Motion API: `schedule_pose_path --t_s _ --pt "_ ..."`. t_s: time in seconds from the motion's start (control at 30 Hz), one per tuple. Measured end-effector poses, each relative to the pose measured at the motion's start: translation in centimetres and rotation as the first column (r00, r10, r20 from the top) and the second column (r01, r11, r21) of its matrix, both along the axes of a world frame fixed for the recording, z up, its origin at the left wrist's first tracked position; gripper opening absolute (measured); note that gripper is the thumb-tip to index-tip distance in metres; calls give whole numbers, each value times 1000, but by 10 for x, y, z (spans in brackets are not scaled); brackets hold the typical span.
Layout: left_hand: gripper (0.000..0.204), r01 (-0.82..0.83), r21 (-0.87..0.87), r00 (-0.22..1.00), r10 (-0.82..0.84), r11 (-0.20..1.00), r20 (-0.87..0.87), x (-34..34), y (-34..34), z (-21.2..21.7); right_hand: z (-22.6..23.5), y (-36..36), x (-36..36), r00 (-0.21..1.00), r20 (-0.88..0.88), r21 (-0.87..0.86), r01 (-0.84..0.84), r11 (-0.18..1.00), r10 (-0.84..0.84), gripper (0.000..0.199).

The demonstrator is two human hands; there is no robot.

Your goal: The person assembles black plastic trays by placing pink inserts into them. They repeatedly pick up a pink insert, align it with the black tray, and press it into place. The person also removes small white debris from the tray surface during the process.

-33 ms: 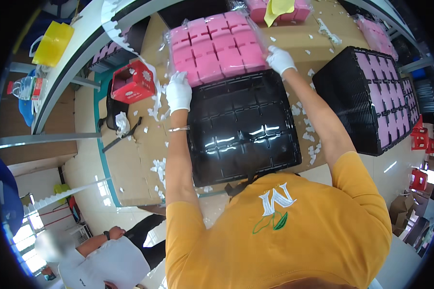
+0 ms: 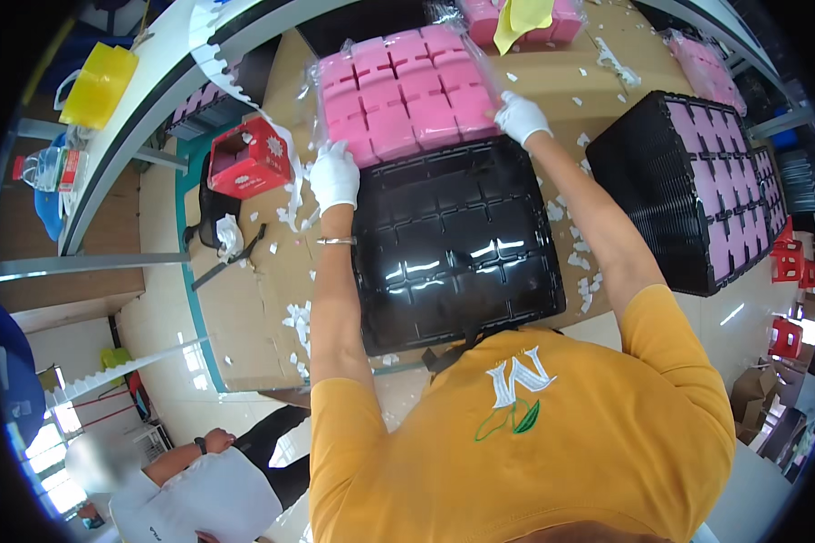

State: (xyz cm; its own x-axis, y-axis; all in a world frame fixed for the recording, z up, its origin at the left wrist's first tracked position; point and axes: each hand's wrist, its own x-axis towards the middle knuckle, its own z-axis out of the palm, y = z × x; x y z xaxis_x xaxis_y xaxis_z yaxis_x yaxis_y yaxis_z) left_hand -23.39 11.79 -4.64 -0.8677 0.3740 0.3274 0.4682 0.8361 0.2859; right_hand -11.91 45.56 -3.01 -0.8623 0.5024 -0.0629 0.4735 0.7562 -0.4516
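A pack of pink foam blocks [image 2: 407, 90] in clear plastic wrap lies at the far edge of a black moulded tray [image 2: 457, 240]. My left hand [image 2: 335, 176], in a white glove, is closed at the pack's near left corner, just beside the tray's corner. At the pack's right edge, my right hand [image 2: 522, 118], also gloved, has its fingers curled against the foam and wrap. The fingertips of both hands are partly hidden. Shallow grid lines and bright reflections mark the black tray, which lies in front of my body.
A tall stack of black trays with pink-purple foam [image 2: 715, 190] stands at right. On the cardboard-covered table [image 2: 249, 335] are white scraps, a red box [image 2: 249, 158] and a dark strap. More wrapped pink foam [image 2: 566, 20] lies far back. Another person [image 2: 195, 493] is at lower left.
My right hand has shifted slightly down and inward at the pack's edge. My left hand and the black tray look nearly the same.
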Motion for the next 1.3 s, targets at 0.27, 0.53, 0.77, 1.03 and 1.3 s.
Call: schedule_pose_path --t_s 0.27,0.53,0.77,1.03,1.3 --pt "47 -265 -228 940 304 937 157 4 25 23 -8 -5 -7 988 -52 -27 141 990 -142 46" --pt "44 -251 -22 958 252 968 134 -5 13 9 35 -2 -13 999 13 36 39 999 -39 34" --pt "39 -502 750 836 19 430 549 29 -4 17 43 2 -45 950 -147 -791 54 609 -275 27" --pt "98 -949 183 300 -909 -255 289 79 109 45 97 -22 -71 831 41 -919 -188 -348 -555 44" --pt "62 -746 321 664 -609 -584 434 9 112 3 81 9 -55 886 149 -860 -102 -500 -438 30"
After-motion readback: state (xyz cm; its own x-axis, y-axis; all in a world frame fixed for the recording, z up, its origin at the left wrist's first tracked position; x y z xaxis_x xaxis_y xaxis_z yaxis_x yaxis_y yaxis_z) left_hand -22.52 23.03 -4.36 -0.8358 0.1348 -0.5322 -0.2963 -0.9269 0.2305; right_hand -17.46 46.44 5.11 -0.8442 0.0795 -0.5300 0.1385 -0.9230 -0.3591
